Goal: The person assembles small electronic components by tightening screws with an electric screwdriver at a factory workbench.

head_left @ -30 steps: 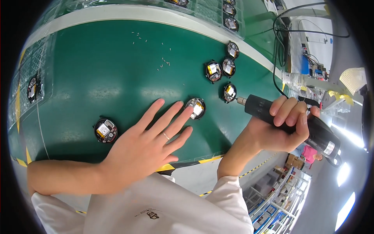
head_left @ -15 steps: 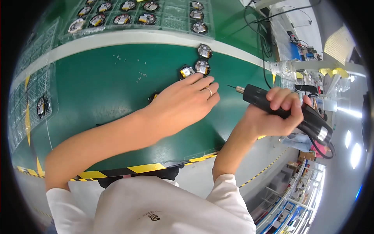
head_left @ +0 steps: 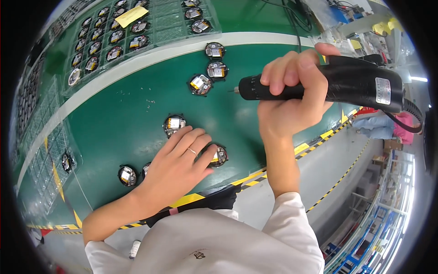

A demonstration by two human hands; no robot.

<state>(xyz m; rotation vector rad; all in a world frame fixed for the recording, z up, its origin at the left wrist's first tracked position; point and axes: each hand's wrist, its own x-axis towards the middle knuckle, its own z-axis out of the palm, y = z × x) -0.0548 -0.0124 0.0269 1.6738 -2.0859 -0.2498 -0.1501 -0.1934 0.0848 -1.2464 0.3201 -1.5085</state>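
Observation:
My right hand point(head_left: 296, 91) is wrapped round a black electric screwdriver point(head_left: 360, 82). Its thin bit points left above the table. Palm down and fingers spread, my left hand point(head_left: 175, 166) is open over the near part of the green table. A round black module point(head_left: 220, 156) with a battery and small circuit board lies by its index finger and thumb; whether they touch is unclear. Just beyond its fingertips lies a similar module point(head_left: 174, 123). Under its wrist side another module point(head_left: 146, 170) is mostly hidden, with one more module point(head_left: 127, 175) to the left.
Three modules, one of them this module point(head_left: 200, 84), lie close together left of the bit. Beyond a white strip point(head_left: 150, 54), a clear tray point(head_left: 169, 34) holds several modules and a yellow note point(head_left: 131, 17). Tiny white scraps point(head_left: 148, 100) dot the table. Striped tape point(head_left: 255, 178) marks the near edge.
My left hand has drawn back toward the near edge, away from the grouped modules. The screwdriver has moved up with my right hand and turned nearly level. The view has shifted.

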